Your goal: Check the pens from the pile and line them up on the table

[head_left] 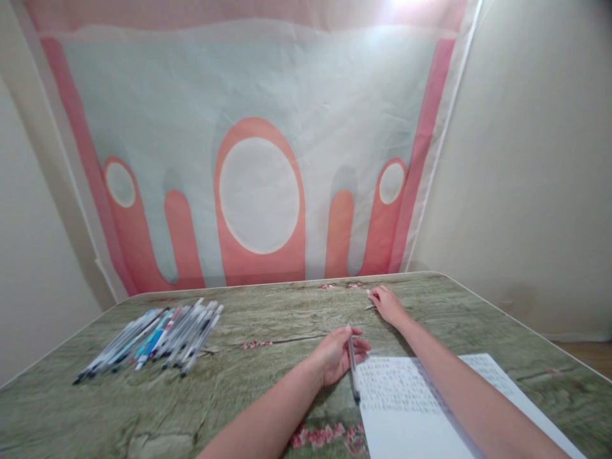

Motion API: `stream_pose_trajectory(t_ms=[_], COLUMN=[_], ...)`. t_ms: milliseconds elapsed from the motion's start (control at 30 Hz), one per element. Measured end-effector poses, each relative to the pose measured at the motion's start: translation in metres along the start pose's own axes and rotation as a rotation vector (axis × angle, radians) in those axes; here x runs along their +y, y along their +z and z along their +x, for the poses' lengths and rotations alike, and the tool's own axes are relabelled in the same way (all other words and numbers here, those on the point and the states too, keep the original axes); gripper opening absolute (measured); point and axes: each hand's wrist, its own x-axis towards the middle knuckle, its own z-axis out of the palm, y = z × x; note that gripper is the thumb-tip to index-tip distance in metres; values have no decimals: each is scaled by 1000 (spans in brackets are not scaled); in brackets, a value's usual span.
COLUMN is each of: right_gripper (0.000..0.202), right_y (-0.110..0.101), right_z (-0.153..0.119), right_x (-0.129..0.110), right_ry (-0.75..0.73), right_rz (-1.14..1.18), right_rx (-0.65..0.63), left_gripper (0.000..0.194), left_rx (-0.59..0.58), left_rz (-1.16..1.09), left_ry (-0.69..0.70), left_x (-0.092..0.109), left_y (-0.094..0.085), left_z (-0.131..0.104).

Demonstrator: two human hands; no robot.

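My left hand [337,357] rests near the middle of the table with a slim pen [353,366] between thumb and fingers. The pen's dark end points toward me, beside the left edge of a sheet of paper [406,424]. Handwriting fills the upper part of that sheet. Farther back on the table is my right hand [388,307], its fingers pinched together. A small pale bit shows at those fingertips, too small to name. My right forearm crosses over the paper and hides part of the writing.
A loose pile of many pens [157,335], mostly clear with dark tips and a few blue or pink, lies on the left. The table [248,395] has a wood-grain cover with printed pink blossoms. Behind its far edge hangs a patterned cloth [315,95].
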Motion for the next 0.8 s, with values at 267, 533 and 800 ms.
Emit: stream_pose_trajectory(t_ms=[267,533,800], right_gripper=[21,27,29], right_y=[-1,-1,-2], right_z=[-1,-1,-1], right_x=[5,8,6], right_ry=[21,-26,-58], right_rz=[-19,-43,-22], right_rx=[117,74,23], left_gripper=[23,22,21], left_rx=[-8,-9,4], left_rz=[-6,-16,-20], left_ry=[1,-1,-1], left_x=[-1,0,1], left_y=[-2,-2,0], left_z=[1,1,-1])
